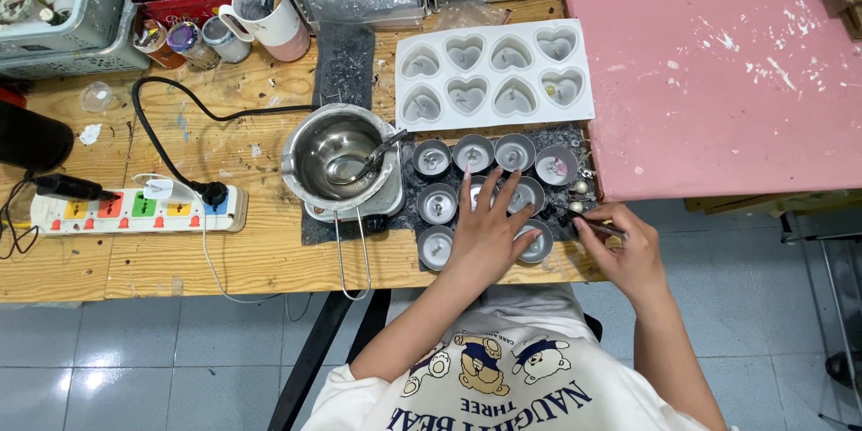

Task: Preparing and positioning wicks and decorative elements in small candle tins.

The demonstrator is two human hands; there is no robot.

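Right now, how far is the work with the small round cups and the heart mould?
Done: the heart mould cavities look filled. In hand: the left hand rests over the small round cups, and the right hand pinches a thin tool. Left: the pouring pot looks nearly empty.

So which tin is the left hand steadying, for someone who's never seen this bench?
Start at the white heart mould. Below it, round tins sit in rows on a dark mat. The left hand lies fingers spread over the middle ones; the others are uncovered.

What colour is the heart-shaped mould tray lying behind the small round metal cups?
The heart-shaped mould tray is white, shown clearly in the head view.
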